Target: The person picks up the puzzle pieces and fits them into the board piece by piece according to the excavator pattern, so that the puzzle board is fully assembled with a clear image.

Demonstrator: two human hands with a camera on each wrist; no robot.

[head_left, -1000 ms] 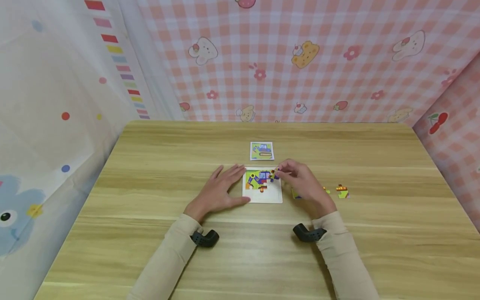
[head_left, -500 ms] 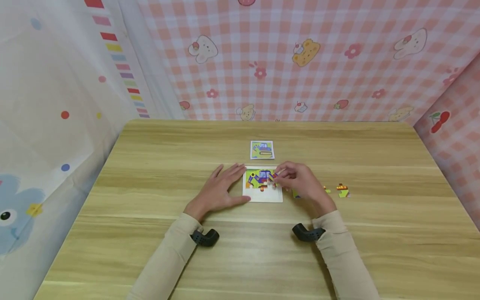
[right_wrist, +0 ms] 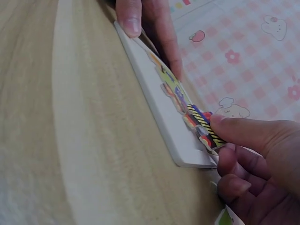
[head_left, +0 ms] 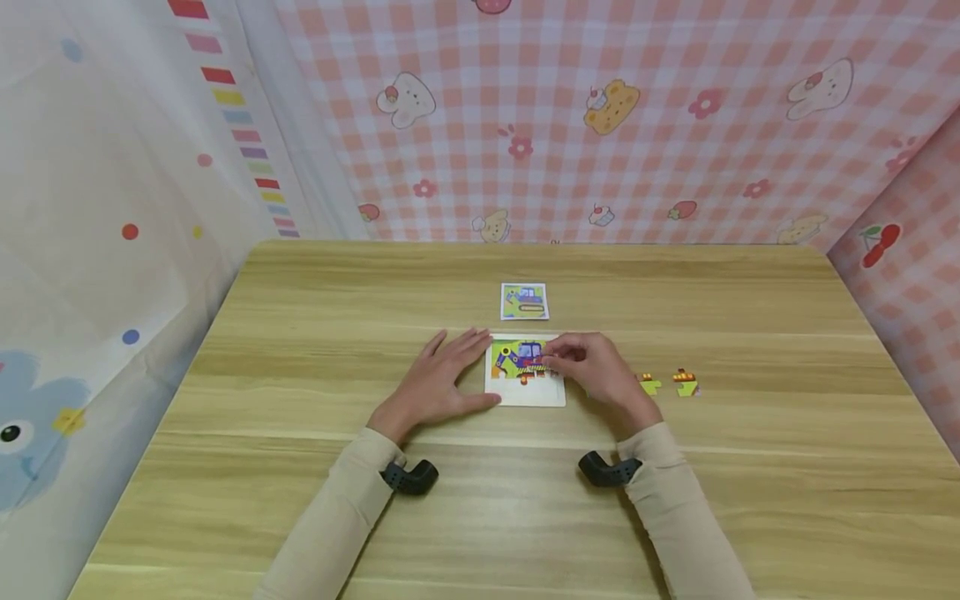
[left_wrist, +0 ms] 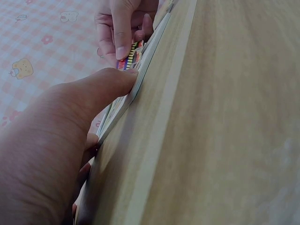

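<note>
A white square puzzle tray [head_left: 517, 395] lies mid-table, its upper part filled with joined pieces of a blue excavator picture [head_left: 517, 354]. My left hand [head_left: 435, 379] rests along the tray's left side, fingers spread, with the thumb pressing the near left corner. Over the tray's right side, my right hand [head_left: 596, 367] pinches a puzzle piece [right_wrist: 206, 126] between thumb and fingers. That piece has yellow-black stripes with blue and red, and it is tilted over the tray by the joined pieces. Whether it sits flat anywhere is hidden by my fingers.
Two loose puzzle pieces, one yellow-green [head_left: 649, 385] and one with an orange top [head_left: 686, 383], lie right of my right hand. A small excavator picture card [head_left: 524, 301] lies behind the tray. A checked cloth [head_left: 465, 158] hangs beyond the table's far edge.
My right hand has shifted slightly left and lower, turning the pinched piece and bringing it against the tray's right side. My left hand has stayed in place.
</note>
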